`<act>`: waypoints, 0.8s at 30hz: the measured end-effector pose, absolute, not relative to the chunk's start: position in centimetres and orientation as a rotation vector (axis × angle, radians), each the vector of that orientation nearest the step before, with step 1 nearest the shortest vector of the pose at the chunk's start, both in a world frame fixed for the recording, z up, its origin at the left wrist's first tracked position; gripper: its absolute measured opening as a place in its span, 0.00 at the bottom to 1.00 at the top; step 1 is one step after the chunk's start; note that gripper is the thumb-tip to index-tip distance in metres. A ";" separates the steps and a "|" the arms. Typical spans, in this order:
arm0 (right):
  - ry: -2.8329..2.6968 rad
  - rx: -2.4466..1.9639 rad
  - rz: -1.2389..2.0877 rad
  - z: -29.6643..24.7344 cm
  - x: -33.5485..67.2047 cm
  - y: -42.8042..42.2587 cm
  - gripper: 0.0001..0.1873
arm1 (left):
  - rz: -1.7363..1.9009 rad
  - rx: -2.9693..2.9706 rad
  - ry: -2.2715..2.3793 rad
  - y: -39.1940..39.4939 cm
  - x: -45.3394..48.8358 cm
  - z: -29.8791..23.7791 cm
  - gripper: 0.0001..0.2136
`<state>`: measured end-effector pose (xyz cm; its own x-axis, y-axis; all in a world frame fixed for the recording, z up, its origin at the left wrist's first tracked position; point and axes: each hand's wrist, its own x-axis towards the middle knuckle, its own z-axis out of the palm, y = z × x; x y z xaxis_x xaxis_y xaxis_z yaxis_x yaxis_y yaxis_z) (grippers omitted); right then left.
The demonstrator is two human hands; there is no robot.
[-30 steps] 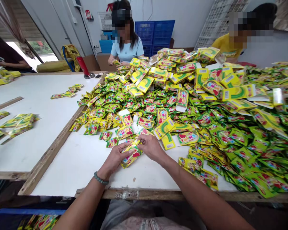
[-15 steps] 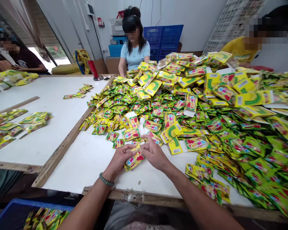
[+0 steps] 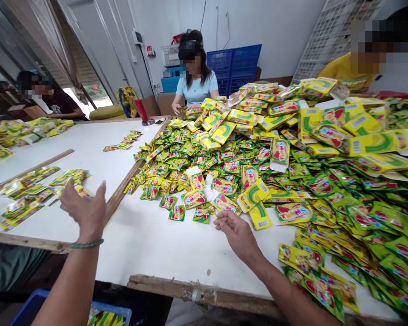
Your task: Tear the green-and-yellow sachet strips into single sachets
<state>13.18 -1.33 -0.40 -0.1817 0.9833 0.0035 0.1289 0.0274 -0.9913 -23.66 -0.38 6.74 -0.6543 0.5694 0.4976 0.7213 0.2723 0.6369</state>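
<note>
My left hand (image 3: 85, 208) is raised over the wooden divider on the left, fingers and thumb spread, holding nothing I can see. Just behind its fingers lie yellow-green boxes (image 3: 70, 177) in a small group. My right hand (image 3: 236, 233) hovers at the near edge of the heap, fingers loosely curled and apart, with nothing visible in them. Closest to it are a printed carton (image 3: 226, 203) and a yellow carton with a barcode (image 3: 259, 216). Small green sachets (image 3: 201, 214) with watermelon pictures lie just beyond its fingertips.
A large heap of sachets (image 3: 353, 203) and cartons (image 3: 245, 116) covers the table's middle and right. Wooden strips (image 3: 122, 185) edge the white tabletop (image 3: 163, 249). A blue crate (image 3: 37, 301) sits below, lower left. Co-workers sit opposite, at left and at right. A red cup (image 3: 141, 112) stands at the back.
Both hands held a small carton together; now they are apart and the carton has left them. My left hand has swung left and opened; the view has shifted too.
</note>
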 end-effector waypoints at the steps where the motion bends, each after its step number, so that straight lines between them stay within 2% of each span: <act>1: -1.462 -1.209 1.267 -0.6 13.0 -1.7 0.07 | -1.225 -1.219 -2.327 0.5 -23.1 6.6 0.32; 4: -1.610 -1.217 1.208 -0.9 12.3 -2.7 0.07 | -0.863 -1.524 -2.325 3.6 -18.9 5.0 0.18; 8: -1.907 -1.260 0.964 -0.5 12.6 -2.8 0.08 | -0.358 -1.820 -2.302 7.2 -13.2 2.3 0.18; 11: -2.063 -1.271 0.755 -0.1 13.0 -1.8 0.13 | -0.279 -1.834 -2.350 7.8 -12.1 1.7 0.15; 14: -2.309 -1.143 0.593 -0.2 12.5 -0.3 0.24 | -0.323 -1.797 -2.402 6.7 -12.9 2.1 0.16; 16: -2.466 -1.065 0.501 -0.9 11.8 0.6 0.25 | -0.563 -1.790 -2.483 5.2 -13.5 2.5 0.16; 19: -2.505 -1.050 0.456 -2.1 11.0 1.4 0.20 | -1.422 -1.871 -2.645 2.8 -13.1 2.1 0.16; 22: -2.262 -1.126 0.614 -2.9 11.6 1.7 0.18 | -2.252 -1.830 -2.761 1.0 -11.3 0.9 0.18; 24: -1.999 -1.194 0.821 -3.0 12.6 1.9 0.15 | -2.444 -1.777 -2.848 0.3 -9.6 0.1 0.17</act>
<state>12.57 1.89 -2.98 -0.3655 0.9049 0.2180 0.4902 0.3862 -0.7813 -9.59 0.32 0.13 -0.2508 0.9482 -0.1952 -0.0492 0.1889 0.9808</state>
